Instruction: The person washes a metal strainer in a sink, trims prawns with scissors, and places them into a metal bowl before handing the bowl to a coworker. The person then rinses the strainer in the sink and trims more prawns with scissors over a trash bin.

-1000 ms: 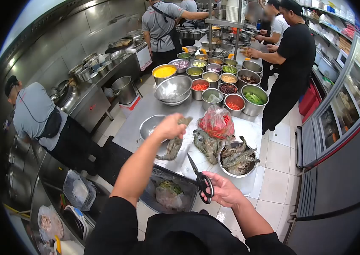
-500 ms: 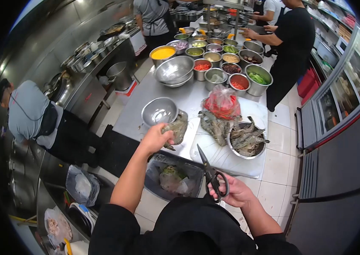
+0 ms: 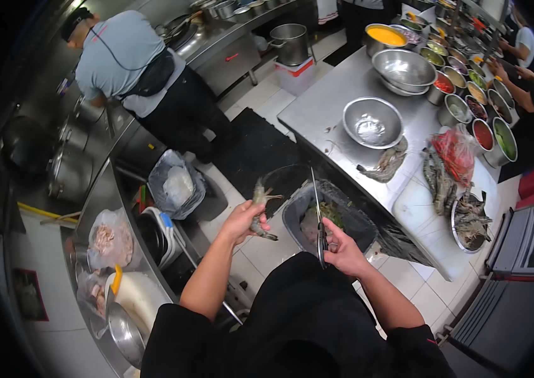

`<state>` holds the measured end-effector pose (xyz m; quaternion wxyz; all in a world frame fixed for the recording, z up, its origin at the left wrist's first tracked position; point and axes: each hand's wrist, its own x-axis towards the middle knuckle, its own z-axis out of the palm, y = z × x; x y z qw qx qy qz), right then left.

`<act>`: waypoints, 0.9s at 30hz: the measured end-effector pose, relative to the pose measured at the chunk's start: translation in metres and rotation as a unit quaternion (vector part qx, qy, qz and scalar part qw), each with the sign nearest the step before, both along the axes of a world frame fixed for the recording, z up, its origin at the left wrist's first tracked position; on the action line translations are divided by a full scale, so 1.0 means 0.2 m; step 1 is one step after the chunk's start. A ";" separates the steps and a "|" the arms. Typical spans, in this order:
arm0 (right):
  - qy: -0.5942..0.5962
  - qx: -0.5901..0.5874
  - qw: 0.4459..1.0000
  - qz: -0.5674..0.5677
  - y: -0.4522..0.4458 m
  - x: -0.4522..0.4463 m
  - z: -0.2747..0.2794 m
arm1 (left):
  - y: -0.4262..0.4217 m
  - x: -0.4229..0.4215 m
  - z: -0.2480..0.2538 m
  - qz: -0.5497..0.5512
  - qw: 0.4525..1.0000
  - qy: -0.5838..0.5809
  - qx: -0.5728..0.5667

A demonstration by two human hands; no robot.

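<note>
My left hand is closed around a whole raw shrimp, whose head and tail stick out on either side of the fingers. Black-handled scissors are in my right hand, blades pointing up and away from me. Beneath the scissors stands a grey waste bin with scraps inside. On the steel table to the right, several shrimp lie beside a metal bowl. More shrimp rest on a white cutting board, near a bowl heaped with shrimp.
A red-filled plastic bag and many ingredient pots stand along the steel table. A co-worker is bent over the left counter. A lined bin and a shelf with bagged food are on my left.
My view has swung left. My left hand has come away from the shrimp by the metal bowl, carrying one shrimp over the floor beside the bin. The scissors now point more upright.
</note>
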<state>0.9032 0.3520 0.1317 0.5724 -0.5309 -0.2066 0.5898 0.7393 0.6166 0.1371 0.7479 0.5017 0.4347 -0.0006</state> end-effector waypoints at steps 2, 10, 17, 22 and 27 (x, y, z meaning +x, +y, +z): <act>-0.042 -0.043 0.998 0.001 0.02 -0.06 -0.03 | -0.03 0.02 -0.07 0.044 0.998 -0.013 -0.031; -0.038 0.015 0.992 0.122 -0.19 -0.05 -0.21 | -0.26 0.22 -0.08 0.064 0.994 -0.048 -0.079; 0.000 0.038 0.999 -0.006 -0.13 -0.07 -0.24 | -0.44 0.34 -0.10 -0.032 0.992 -0.037 -0.116; -0.004 -0.063 0.998 -0.015 -0.24 0.02 -0.31 | -0.47 0.38 -0.08 -0.076 0.993 -0.024 -0.087; -0.074 -0.028 0.997 0.002 -0.44 0.13 -0.22 | -0.39 0.43 0.01 -0.348 0.833 0.079 0.423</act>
